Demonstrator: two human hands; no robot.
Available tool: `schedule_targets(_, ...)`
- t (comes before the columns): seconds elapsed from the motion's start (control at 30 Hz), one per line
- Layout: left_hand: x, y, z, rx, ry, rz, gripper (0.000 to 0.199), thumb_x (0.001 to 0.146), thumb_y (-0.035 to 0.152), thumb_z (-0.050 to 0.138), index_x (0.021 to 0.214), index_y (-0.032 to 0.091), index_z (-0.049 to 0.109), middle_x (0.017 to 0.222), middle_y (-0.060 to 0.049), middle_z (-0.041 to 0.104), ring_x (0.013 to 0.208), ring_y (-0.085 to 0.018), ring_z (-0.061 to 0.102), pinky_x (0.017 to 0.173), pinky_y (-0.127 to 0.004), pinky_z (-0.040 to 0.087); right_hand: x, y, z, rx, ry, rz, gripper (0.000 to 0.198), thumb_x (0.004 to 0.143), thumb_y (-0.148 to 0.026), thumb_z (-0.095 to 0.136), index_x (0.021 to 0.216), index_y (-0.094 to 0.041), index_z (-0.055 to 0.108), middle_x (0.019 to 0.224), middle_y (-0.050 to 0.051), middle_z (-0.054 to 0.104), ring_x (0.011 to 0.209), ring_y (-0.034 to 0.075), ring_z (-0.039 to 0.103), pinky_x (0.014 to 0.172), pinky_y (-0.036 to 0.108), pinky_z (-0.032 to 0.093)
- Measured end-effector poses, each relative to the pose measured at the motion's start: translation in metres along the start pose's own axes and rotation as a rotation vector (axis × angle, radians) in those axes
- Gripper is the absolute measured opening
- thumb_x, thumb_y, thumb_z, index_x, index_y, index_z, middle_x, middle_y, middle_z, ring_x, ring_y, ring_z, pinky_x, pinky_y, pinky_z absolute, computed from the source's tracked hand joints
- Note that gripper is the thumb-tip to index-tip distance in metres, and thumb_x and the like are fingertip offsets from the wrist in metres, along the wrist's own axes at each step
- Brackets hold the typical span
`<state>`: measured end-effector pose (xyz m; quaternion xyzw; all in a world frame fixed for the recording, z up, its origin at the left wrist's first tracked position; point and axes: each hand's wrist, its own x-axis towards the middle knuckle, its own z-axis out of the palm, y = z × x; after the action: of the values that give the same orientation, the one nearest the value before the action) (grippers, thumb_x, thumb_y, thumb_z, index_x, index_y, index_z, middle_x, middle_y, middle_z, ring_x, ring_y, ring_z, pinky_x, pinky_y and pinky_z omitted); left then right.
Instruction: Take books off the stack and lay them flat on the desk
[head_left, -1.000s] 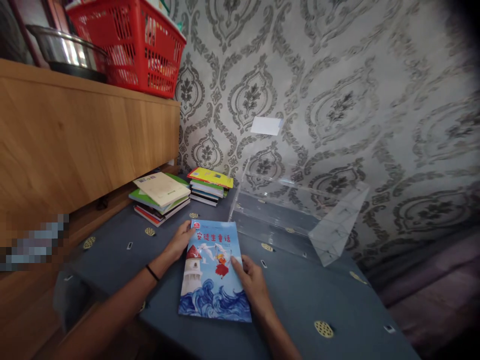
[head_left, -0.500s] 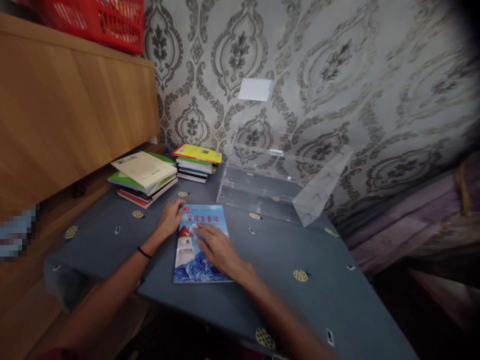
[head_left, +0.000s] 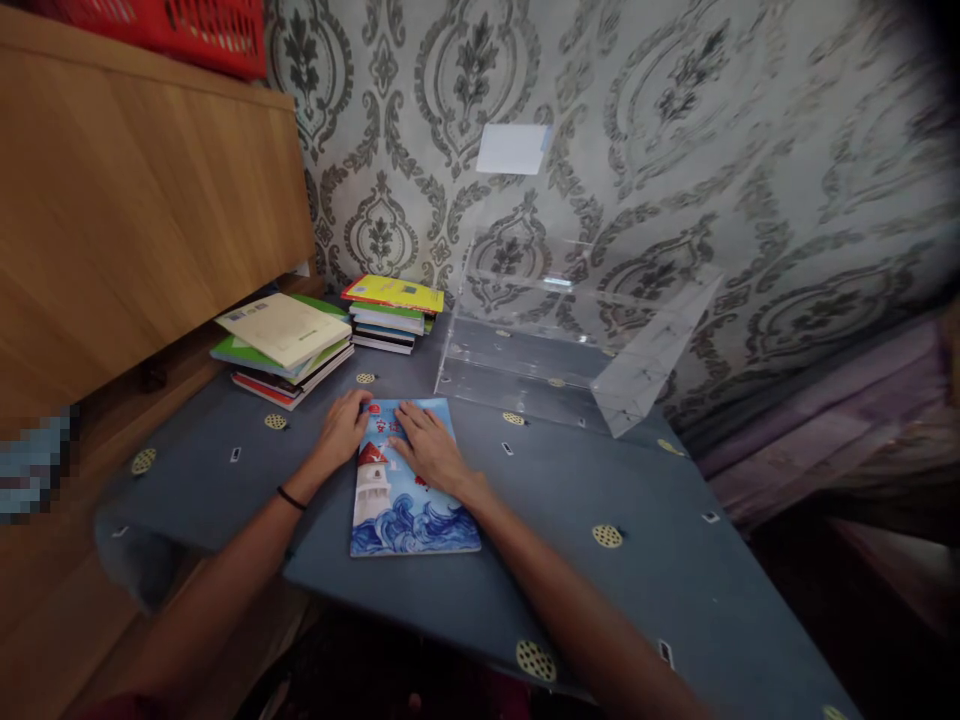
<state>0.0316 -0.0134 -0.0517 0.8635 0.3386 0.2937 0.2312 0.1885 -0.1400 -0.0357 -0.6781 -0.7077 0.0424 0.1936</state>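
A blue book [head_left: 412, 525] with a lighthouse and waves on its cover lies flat near the front edge of the table. My right hand [head_left: 431, 447] rests spread on the upper part of the cover, hiding some of the red title. At the book's upper left edge is my left hand [head_left: 343, 428], fingers stretched forward and touching or very close to the edge. A black band circles my left wrist. Neither hand is gripping anything.
Two book stacks, one topped by a cream book [head_left: 285, 328], the other by a yellow book [head_left: 397, 293], stand at the back left. A clear acrylic rack [head_left: 637, 365] is by the wall. A wooden cabinet [head_left: 150, 200] borders the blue-covered table [head_left: 570, 610].
My right hand has slid up the cover toward the book's top and now covers more of the title. My left hand stays at the left edge. The view has tilted slightly down.
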Motion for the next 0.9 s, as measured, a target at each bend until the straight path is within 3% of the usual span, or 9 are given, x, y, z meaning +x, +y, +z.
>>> schedule_targets(0.27,-0.004,0.002,0.001,0.041,-0.003,0.022,0.027,0.085,0.013,0.05,0.109,0.021,0.059,0.109,-0.008,0.066,0.106,-0.026,0.059,0.099,-0.044,0.046,-0.026,0.03,-0.003,-0.016,0.103,0.165,0.05,0.101,-0.034,0.044,0.147,-0.013,0.05,0.155,0.017,0.046,0.147,0.028,0.038,0.118,0.049,0.033)
schedule_targets(0.57,-0.009,0.012,0.002,0.114,0.007,0.068,0.022,0.088,0.014,0.044,0.103,0.02,0.06,0.105,-0.009,0.064,0.101,-0.027,0.059,0.095,-0.044,0.047,-0.029,0.03,0.002,-0.013,0.161,0.201,0.049,0.101,-0.033,0.042,0.143,-0.01,0.053,0.151,0.019,0.05,0.146,0.029,0.039,0.118,0.05,0.034)
schedule_targets(0.9,-0.008,0.01,0.0,0.105,-0.017,0.09,0.023,0.088,0.013,0.044,0.101,0.021,0.062,0.106,-0.008,0.064,0.101,-0.025,0.058,0.095,-0.041,0.047,-0.031,0.033,0.002,0.0,0.183,0.178,0.046,0.101,-0.034,0.043,0.142,-0.016,0.055,0.152,0.016,0.05,0.145,0.028,0.04,0.116,0.049,0.036)
